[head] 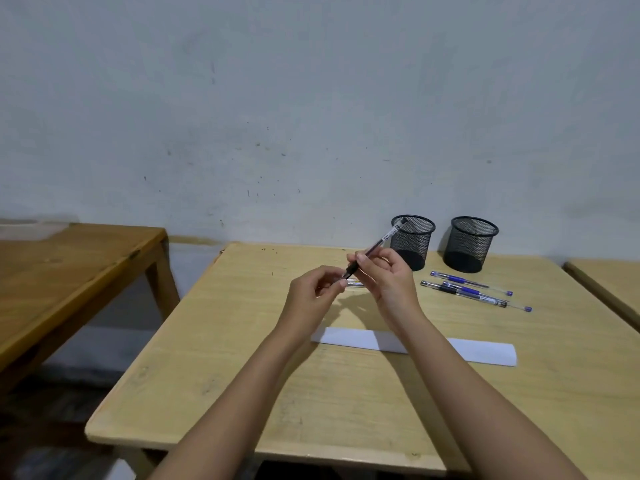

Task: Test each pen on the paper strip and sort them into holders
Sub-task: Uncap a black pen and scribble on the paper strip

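My right hand (384,275) holds a black pen (379,242) slanted, its tip pointing down-left and its rear end up toward the left holder. My left hand (317,289) pinches a clear pen cap (355,283) just below the tip. A white paper strip (356,339) lies across the table under my forearms. Two black mesh holders stand at the back: the left holder (412,241) and the right holder (470,244). Three pens (474,292) with blue and black grips lie on the table in front of the right holder.
The light wooden table (242,375) stands against a pale wall. A darker wooden table (69,268) is to the left, across a gap. Another table edge (609,282) shows at the far right.
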The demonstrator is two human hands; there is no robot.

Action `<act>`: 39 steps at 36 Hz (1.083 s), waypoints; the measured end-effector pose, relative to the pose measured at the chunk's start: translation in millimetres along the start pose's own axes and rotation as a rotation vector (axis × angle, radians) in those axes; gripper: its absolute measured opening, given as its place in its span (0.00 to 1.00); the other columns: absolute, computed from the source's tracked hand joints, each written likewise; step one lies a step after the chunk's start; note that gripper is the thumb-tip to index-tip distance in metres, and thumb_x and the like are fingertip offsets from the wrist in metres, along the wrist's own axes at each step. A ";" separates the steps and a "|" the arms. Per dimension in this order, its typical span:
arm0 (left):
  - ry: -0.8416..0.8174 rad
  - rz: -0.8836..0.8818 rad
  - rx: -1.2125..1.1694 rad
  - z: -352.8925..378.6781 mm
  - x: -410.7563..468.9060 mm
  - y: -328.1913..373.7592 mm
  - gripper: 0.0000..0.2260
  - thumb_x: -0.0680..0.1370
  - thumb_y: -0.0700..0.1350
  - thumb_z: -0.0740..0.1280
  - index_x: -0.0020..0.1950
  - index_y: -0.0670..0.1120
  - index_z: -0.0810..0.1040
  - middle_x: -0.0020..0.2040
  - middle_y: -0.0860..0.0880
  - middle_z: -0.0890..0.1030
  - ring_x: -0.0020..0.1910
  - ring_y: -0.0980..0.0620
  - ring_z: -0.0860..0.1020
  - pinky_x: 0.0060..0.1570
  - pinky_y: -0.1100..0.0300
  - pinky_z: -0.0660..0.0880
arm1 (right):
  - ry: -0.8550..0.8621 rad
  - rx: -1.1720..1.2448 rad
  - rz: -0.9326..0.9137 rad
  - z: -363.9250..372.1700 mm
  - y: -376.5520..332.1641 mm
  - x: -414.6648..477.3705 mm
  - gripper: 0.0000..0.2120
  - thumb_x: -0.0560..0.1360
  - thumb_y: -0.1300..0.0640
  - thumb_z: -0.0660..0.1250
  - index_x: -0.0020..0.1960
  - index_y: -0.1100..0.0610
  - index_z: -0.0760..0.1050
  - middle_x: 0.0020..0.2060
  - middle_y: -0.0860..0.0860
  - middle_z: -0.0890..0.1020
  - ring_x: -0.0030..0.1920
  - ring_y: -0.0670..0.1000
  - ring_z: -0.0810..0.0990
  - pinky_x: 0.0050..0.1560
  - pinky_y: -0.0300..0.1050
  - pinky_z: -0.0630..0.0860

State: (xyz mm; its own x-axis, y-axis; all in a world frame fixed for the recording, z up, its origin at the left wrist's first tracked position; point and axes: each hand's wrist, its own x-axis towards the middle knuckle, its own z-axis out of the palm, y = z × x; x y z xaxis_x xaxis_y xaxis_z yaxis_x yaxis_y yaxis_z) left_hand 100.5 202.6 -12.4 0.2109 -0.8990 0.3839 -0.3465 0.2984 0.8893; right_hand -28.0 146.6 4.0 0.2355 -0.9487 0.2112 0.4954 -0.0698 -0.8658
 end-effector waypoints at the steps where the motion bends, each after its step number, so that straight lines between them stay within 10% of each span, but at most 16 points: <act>1: 0.015 0.009 0.004 -1.1 -0.6 0.3 0.07 0.75 0.40 0.69 0.45 0.53 0.80 0.39 0.54 0.82 0.39 0.60 0.78 0.43 0.68 0.73 | -0.002 -0.018 -0.004 -0.8 -2.4 -2.9 0.05 0.73 0.68 0.67 0.44 0.60 0.72 0.35 0.52 0.85 0.44 0.50 0.84 0.52 0.46 0.80; 13: 0.077 -0.119 0.212 -90.7 -8.2 -25.9 0.04 0.77 0.39 0.67 0.47 0.45 0.81 0.38 0.52 0.82 0.33 0.64 0.79 0.39 0.75 0.72 | 0.390 0.250 -0.166 -76.6 -79.8 9.1 0.08 0.75 0.68 0.63 0.40 0.58 0.71 0.29 0.48 0.84 0.36 0.44 0.83 0.42 0.36 0.80; 25: -0.088 -0.131 0.501 -58.1 10.0 -59.8 0.07 0.77 0.44 0.67 0.51 0.43 0.82 0.49 0.47 0.79 0.49 0.51 0.76 0.45 0.66 0.69 | 0.292 -0.578 -0.153 -57.3 -25.7 8.9 0.07 0.68 0.60 0.74 0.37 0.54 0.76 0.40 0.60 0.83 0.45 0.57 0.83 0.51 0.51 0.79; 39: -0.142 -0.025 0.530 -47.9 15.8 -53.2 0.15 0.79 0.47 0.63 0.63 0.42 0.75 0.56 0.51 0.72 0.54 0.56 0.71 0.52 0.70 0.63 | 0.139 -0.844 -0.197 -48.6 -11.0 3.6 0.10 0.72 0.59 0.70 0.37 0.53 0.69 0.31 0.50 0.78 0.34 0.49 0.80 0.37 0.37 0.76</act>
State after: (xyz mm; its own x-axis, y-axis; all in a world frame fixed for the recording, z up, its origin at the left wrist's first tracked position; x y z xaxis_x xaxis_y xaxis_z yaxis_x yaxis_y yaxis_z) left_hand 166.1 187.9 -41.7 0.1125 -0.9490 0.2945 -0.7635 0.1071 0.6369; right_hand -73.3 129.0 -7.8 0.0799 -0.9204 0.3827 -0.2805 -0.3892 -0.8774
